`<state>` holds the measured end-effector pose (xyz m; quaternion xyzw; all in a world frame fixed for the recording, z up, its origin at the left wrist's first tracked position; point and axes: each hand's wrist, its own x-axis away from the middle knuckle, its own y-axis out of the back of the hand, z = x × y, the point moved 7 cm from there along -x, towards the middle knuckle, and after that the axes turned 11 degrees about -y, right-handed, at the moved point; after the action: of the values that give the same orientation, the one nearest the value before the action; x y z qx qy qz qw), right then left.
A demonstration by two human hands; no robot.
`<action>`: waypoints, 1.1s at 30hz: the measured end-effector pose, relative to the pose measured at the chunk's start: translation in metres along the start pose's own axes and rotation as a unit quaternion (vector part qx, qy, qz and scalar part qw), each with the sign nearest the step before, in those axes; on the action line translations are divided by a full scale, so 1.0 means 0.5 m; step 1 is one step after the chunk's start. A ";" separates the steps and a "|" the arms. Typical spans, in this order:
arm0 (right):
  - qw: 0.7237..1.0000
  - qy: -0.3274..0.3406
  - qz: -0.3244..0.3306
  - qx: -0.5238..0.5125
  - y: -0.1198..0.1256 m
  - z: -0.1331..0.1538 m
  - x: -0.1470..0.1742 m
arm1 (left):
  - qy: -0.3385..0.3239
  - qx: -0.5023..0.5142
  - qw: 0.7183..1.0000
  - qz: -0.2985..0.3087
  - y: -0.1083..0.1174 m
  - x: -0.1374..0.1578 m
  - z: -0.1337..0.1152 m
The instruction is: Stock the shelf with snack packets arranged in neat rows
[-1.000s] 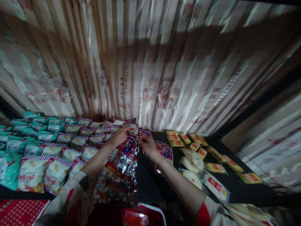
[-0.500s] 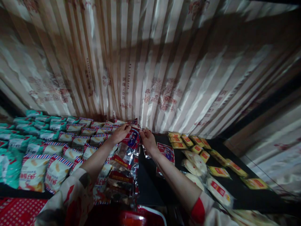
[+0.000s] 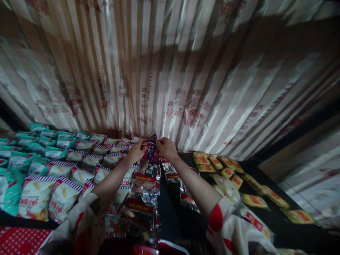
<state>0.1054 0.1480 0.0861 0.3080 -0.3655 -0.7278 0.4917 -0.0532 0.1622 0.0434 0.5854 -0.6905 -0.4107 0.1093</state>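
A red and purple snack packet point(image 3: 151, 152) is held upright between my hands at the far end of the table. My left hand point(image 3: 136, 152) is closed, gripping its left edge. On the opposite side my right hand point(image 3: 167, 148) pinches its upper right edge. Below and nearer to me runs a row of overlapping packets with clear windows and red labels point(image 3: 139, 209). Beneath my right forearm lie silver-edged packets point(image 3: 170, 170), partly hidden by it.
Striped-top chip bags point(image 3: 37, 198) and green bags point(image 3: 20, 161) stand in rows on the left. Yellow packs point(image 3: 255, 201) and clear-wrapped pale food point(image 3: 230, 189) lie on the black tabletop point(image 3: 281, 232) to the right. A pleated printed curtain point(image 3: 164, 71) hangs behind.
Both hands have drawn the packet slightly upward against the back end of the row. My right forearm has shifted, uncovering silver-edged packets beside it. The view has turned a little left.
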 end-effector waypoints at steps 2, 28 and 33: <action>1.000 -0.011 -0.002 0.017 -0.004 -0.001 -0.015 | -0.004 -0.011 1.000 -0.001 0.001 0.001 -0.001; 0.991 -0.031 0.022 0.130 -0.032 0.005 -0.027 | 0.008 -0.118 0.993 0.028 -0.003 0.008 -0.027; 0.995 0.028 -0.011 0.098 -0.021 0.021 -0.019 | -0.007 -0.104 0.995 0.004 0.009 0.012 -0.035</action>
<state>0.0950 0.1619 0.0839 0.3789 -0.4182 -0.6851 0.4608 -0.0471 0.1488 0.0560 0.5649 -0.6473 -0.4841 0.1661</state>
